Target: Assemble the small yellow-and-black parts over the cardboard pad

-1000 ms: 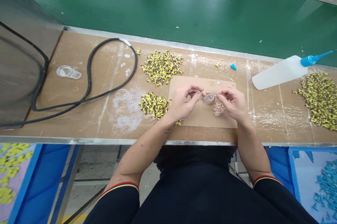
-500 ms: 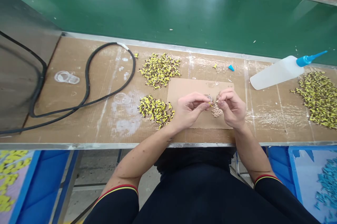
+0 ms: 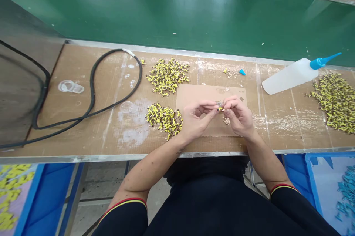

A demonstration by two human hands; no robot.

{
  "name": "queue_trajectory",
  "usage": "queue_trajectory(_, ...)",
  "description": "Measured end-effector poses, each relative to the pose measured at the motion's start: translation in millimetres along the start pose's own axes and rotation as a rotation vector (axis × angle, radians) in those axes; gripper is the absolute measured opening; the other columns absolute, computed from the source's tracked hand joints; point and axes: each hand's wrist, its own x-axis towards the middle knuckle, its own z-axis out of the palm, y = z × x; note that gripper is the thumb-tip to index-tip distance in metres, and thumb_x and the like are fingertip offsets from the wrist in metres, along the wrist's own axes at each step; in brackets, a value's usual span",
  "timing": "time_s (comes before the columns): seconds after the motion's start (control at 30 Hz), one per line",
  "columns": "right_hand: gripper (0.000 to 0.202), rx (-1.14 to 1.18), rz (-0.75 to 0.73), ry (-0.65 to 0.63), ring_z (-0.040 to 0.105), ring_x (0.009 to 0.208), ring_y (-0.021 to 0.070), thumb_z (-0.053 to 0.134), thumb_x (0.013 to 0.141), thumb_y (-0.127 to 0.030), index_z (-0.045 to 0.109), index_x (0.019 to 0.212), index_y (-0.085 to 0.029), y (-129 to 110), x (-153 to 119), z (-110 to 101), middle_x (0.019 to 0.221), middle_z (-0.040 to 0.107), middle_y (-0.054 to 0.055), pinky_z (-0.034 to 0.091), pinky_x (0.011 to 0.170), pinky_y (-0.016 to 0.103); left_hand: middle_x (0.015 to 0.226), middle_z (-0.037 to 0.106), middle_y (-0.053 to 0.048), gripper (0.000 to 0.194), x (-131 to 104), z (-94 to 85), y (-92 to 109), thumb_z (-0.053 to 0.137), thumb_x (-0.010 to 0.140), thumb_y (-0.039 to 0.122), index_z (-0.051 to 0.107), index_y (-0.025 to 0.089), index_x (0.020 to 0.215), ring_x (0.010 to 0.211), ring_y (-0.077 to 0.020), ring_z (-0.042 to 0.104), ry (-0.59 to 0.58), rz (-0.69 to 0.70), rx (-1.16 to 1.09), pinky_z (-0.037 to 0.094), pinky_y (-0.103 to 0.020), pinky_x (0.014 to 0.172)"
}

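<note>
My left hand (image 3: 198, 119) pinches a small yellow piece with dark parts (image 3: 220, 109) between thumb and fingertips. Up against that piece, my right hand (image 3: 239, 117) has its thumb and forefinger closed; a tiny pale part at their tips is mostly hidden. Below the fingertips, a little heap of tiny beige parts (image 3: 226, 121) lies on a cardboard sheet (image 3: 199, 93). Two piles of similar yellow pieces sit left of the sheet, a rear pile (image 3: 168, 77) and a front pile (image 3: 164, 118).
A white squeeze bottle with a blue nozzle (image 3: 290, 77) lies at the right, beside a larger yellow pile (image 3: 337, 103). A blue cap (image 3: 242, 72) rests behind the sheet. A black cable (image 3: 93, 91) loops across the left. Blue bins (image 3: 52, 191) flank the bench below.
My right hand has moved left, bringing its fingertips to the yellow piece in my left hand. The gap between the hands has closed. The view has shifted slightly.
</note>
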Motion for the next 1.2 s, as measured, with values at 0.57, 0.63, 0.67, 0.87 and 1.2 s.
queue_trajectory(0.57, 0.006, -0.062, -0.056, 0.02, 0.064, 0.082, 0.017, 0.057, 0.102, -0.025, 0.062, 0.101, -0.025, 2, -2, 4, 0.097, 0.065, 0.006, 0.055, 0.067, 0.032, 0.085, 0.082, -0.007, 0.037, -4, 0.5, -5, 0.089, 0.077, 0.046, 0.072, 0.018, 0.093, 0.081, -0.0181, 0.08, -0.009, 0.01, -0.006, 0.067, -0.029, 0.079)
queue_trajectory(0.63, 0.006, -0.1, -0.073, 0.037, 0.064, 0.084, 0.0183, 0.056, 0.102, -0.026, 0.062, 0.101, -0.026, 1, -2, 5, 0.096, 0.065, 0.006, 0.055, 0.067, 0.034, 0.085, 0.081, -0.007, 0.037, -5, 0.8, -6, 0.087, 0.078, 0.048, 0.071, 0.018, 0.093, 0.08, -0.0179, 0.08, 0.002, 0.018, 0.013, 0.067, -0.029, 0.079)
queue_trajectory(0.67, 0.006, -0.118, -0.084, 0.05, 0.064, 0.085, 0.0189, 0.056, 0.102, -0.026, 0.062, 0.1, -0.026, 1, -2, 6, 0.095, 0.065, 0.006, 0.055, 0.069, 0.034, 0.085, 0.081, -0.007, 0.037, -6, 1.2, -7, 0.087, 0.078, 0.049, 0.071, 0.018, 0.093, 0.08, -0.0178, 0.08, 0.011, 0.025, 0.021, 0.067, -0.028, 0.078)
queue_trajectory(0.87, 0.005, -0.186, -0.139, 0.144, 0.067, 0.088, 0.0202, 0.057, 0.102, -0.026, 0.061, 0.099, -0.026, -2, -4, 15, 0.094, 0.066, 0.006, 0.056, 0.071, 0.036, 0.085, 0.081, -0.006, 0.029, -11, 4.1, -12, 0.083, 0.084, 0.044, 0.071, 0.018, 0.093, 0.077, -0.0157, 0.079, 0.084, 0.19, 0.125, 0.065, -0.024, 0.073)
queue_trajectory(1.2, 0.011, -0.118, -0.21, 0.179, 0.067, 0.092, 0.0194, 0.058, 0.1, -0.017, 0.061, 0.101, -0.028, -6, -4, 20, 0.097, 0.064, 0.004, 0.057, 0.076, 0.036, 0.084, 0.081, -0.004, 0.013, -15, 6.9, -12, 0.079, 0.088, 0.026, 0.07, 0.02, 0.096, 0.075, -0.0151, 0.08, 0.107, 0.407, 0.189, 0.066, -0.025, 0.074)
